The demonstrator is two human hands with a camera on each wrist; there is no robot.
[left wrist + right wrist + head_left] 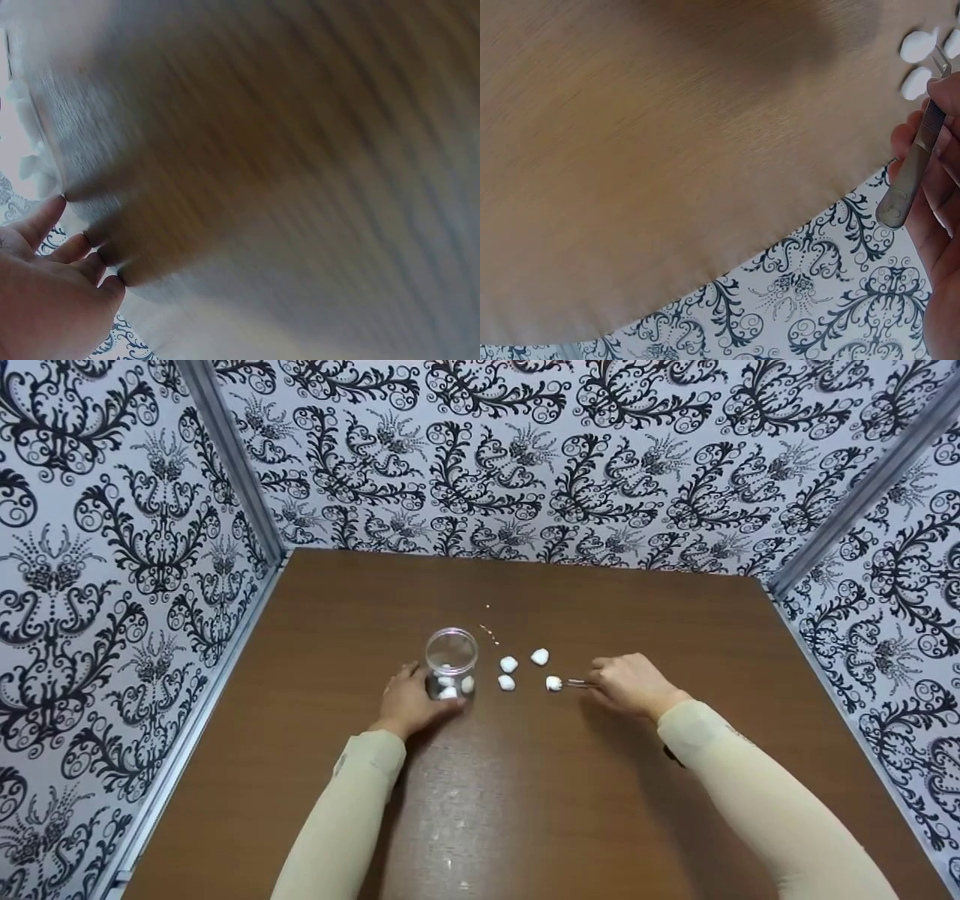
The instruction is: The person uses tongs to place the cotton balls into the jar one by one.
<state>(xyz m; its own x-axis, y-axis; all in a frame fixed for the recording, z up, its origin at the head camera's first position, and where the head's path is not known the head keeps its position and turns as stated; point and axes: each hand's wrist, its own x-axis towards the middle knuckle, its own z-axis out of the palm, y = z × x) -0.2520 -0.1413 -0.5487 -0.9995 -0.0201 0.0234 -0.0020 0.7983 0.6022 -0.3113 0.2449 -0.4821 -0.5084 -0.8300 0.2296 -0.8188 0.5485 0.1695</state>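
My left hand (411,701) grips a clear jar (452,652) low on its side, thumb at the front and fingers on the left. Inside the jar lie several cotton balls (448,692); the left wrist view catches only the jar's edge beside the hand (64,292). In my right hand (628,682) is a pair of metal tweezers (915,169), pinched between thumb and fingers. The tweezers' tips are right at a cotton ball (553,683) on the table. More cotton balls, one at the back (540,657) and two nearer the jar (508,664), lie between the hands.
Small pale specks (489,631) trail across the brown table (525,810) behind the jar. Patterned black-and-white walls (495,472) enclose the table at the back and both sides, with grey metal posts (232,450) at the corners.
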